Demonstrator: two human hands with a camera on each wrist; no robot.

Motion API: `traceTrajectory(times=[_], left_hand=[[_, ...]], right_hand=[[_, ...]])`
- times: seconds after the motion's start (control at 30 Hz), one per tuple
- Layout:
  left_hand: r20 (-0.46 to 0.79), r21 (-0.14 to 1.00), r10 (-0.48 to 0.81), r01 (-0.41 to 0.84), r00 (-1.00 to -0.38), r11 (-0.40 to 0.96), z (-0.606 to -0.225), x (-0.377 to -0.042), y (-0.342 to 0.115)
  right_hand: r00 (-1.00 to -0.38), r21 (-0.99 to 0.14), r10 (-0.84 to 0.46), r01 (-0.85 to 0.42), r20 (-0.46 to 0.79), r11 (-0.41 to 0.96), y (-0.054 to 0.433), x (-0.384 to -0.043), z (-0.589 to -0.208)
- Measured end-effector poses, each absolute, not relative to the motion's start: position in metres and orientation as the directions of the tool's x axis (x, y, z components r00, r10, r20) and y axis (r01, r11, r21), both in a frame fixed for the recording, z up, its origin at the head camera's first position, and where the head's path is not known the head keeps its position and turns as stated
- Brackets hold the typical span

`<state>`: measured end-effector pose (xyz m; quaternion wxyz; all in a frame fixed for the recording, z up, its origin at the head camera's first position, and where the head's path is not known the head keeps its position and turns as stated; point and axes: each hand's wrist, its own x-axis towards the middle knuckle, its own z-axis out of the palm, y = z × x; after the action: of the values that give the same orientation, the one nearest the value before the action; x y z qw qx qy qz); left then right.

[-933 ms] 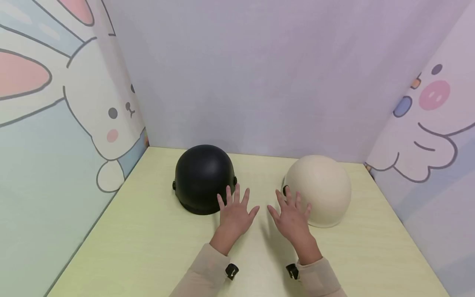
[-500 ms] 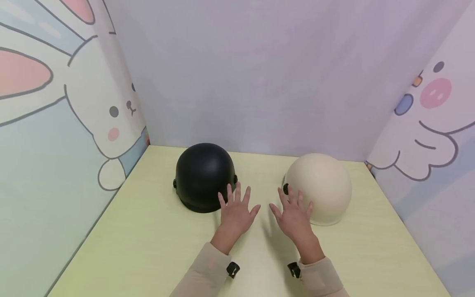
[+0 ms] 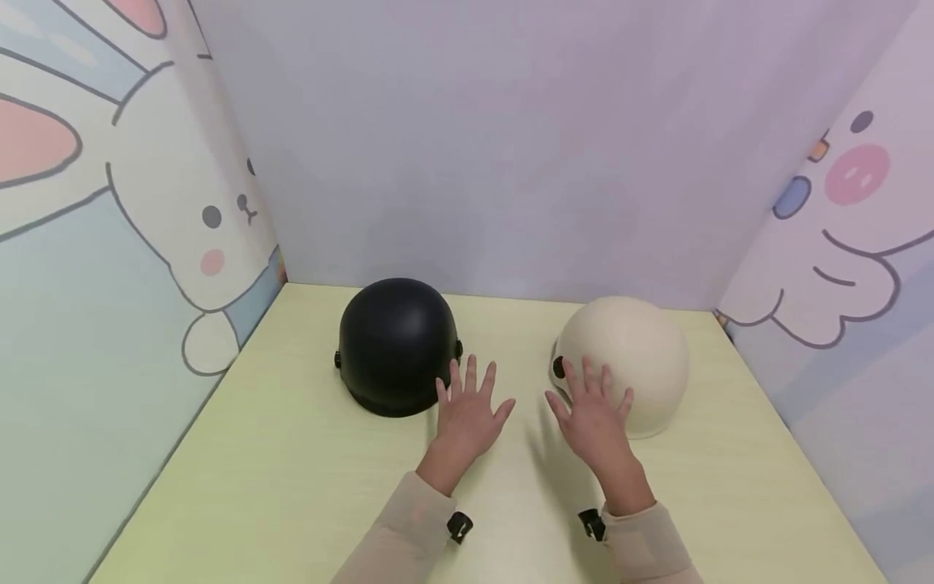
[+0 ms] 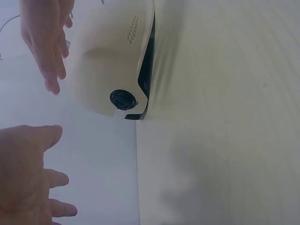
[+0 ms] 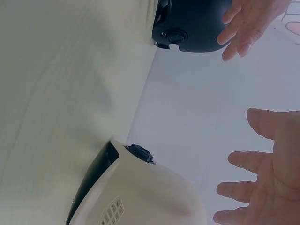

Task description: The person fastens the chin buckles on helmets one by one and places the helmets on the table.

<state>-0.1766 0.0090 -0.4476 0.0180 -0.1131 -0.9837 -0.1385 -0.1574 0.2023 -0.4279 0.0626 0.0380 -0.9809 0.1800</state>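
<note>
Sitting past hands [image 3: 467, 418] [image 3: 594, 423], blk helmet [image 3: 397, 341], beige helmet [image 3: 636, 349]

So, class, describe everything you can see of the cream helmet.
The cream helmet is a smooth, rounded shell, apparently hard plastic, with a dark knob and a vent-like grid on its side; its inside looks dark. It rests dome up on the table, right of the black helmet. The right hand hovers near it, apparently not touching.

Cartoon-printed side walls [image 3: 168, 186] make this table [image 3: 292, 478] a booth.
</note>
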Motion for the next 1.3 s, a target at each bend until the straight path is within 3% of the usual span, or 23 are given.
traceTrajectory(times=[0.27,0.53,0.87,1.3], left_hand=[[0.054,0.337,0.261,0.263,-0.964,0.904,-0.454,-0.182,0.016],[0.073,0.457,0.335,0.330,-0.939,0.826,-0.459,-0.190,0.032],[0.072,0.604,0.400,0.360,-0.913,0.711,-0.463,-0.196,0.057],[0.075,0.718,0.420,0.341,-0.905,0.607,-0.476,-0.203,0.090]], right_hand=[[-0.982,-0.358,-0.023,-0.090,0.188,0.929,0.214,-0.160,-0.426],[-0.945,-0.425,-0.010,-0.156,0.326,0.891,0.233,-0.160,-0.418],[-0.914,-0.511,0.085,-0.144,0.398,0.847,0.264,-0.161,-0.419],[-0.898,-0.617,0.262,-0.013,0.353,0.787,0.304,-0.167,-0.427]])
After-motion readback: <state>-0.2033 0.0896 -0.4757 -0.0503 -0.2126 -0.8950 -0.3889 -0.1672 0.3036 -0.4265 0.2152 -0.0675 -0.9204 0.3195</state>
